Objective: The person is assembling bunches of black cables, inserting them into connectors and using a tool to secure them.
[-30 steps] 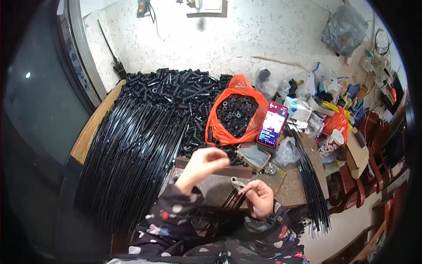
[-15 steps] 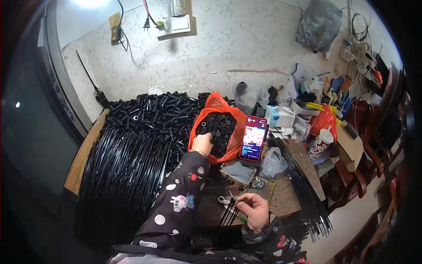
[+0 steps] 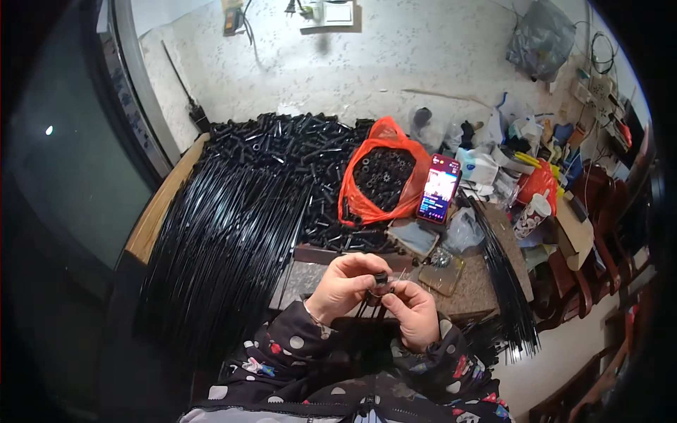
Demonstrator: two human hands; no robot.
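Left hand [image 3: 343, 289] partly hides 1 seemingly round piece [image 3: 381, 278].

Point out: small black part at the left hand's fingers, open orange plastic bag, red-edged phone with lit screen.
Small black part [image 3: 381, 278]: head view, its dark side.
Open orange plastic bag [image 3: 385, 131]: head view, its upper flap.
Red-edged phone [image 3: 438, 189]: head view, middle of the screen.

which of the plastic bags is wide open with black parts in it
The orange-red bag left of the phone: its mouth gapes around small black parts, while the grey bag hangs on the wall and the clear bag lies crumpled.
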